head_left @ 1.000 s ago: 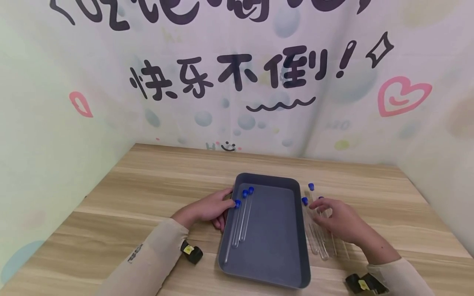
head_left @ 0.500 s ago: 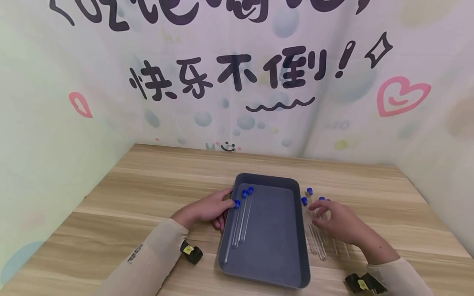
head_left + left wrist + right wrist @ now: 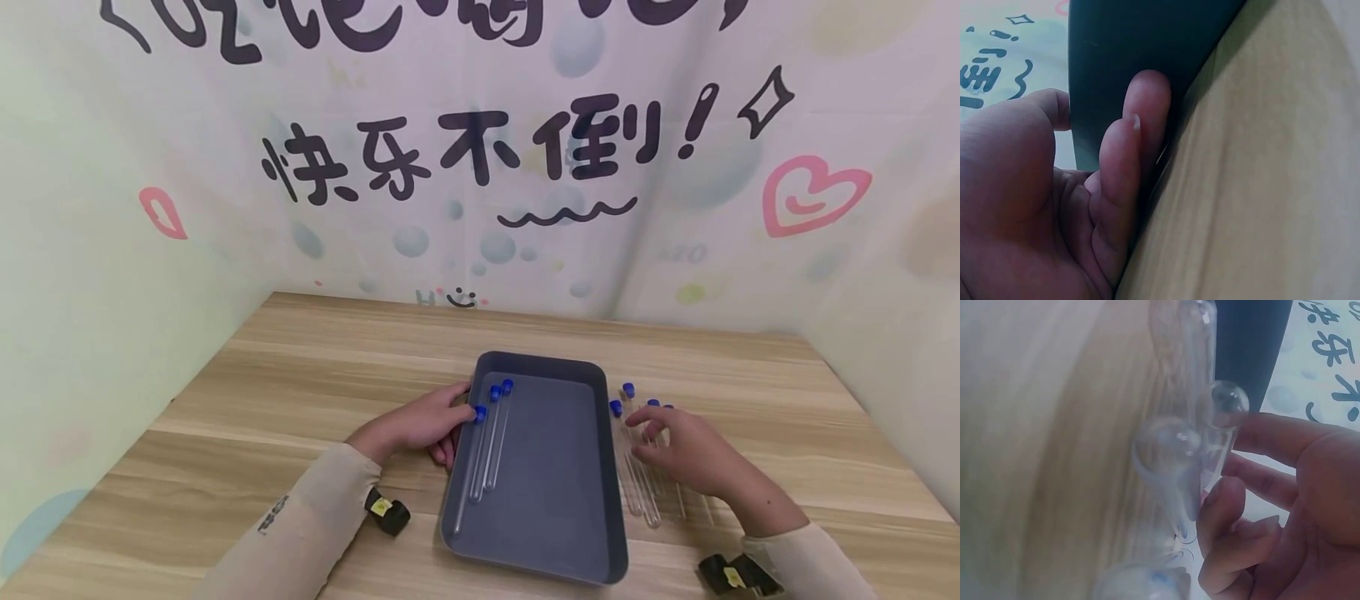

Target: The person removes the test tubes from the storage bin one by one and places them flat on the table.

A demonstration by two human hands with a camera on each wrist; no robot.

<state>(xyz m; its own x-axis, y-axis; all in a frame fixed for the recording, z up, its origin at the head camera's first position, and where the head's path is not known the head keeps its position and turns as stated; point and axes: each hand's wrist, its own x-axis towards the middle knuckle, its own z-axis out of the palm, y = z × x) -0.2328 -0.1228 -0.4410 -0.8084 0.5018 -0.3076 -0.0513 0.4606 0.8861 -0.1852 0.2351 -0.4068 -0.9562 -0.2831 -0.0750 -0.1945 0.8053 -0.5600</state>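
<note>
A grey rectangular tray (image 3: pixel 547 500) lies on the table with three clear test tubes (image 3: pixel 491 450) with blue caps along its left side. My left hand (image 3: pixel 427 421) grips the tray's left edge, thumb over the rim near a blue cap; in the left wrist view, fingers (image 3: pixel 1147 106) lie against the outer wall. My right hand (image 3: pixel 690 450) is over several blue-capped test tubes (image 3: pixel 637 487) right of the tray. Its thumb and index finger are bent and apart. In the right wrist view, fingers (image 3: pixel 1229 500) touch or nearly touch a tube (image 3: pixel 1229 400); contact is unclear.
The wood-grain table (image 3: pixel 315 350) extends around the tray. A patterned cloth (image 3: pixel 420 242) with black lettering hangs behind it. Black straps (image 3: pixel 388 512) cross both sleeves. The tray's raised right wall stands between the loose tubes and the tray's floor.
The farthest blue cap by my right hand has shifted slightly nearer, and caps beside the fingers have moved a little to the right. The left hand and tray have stayed put.
</note>
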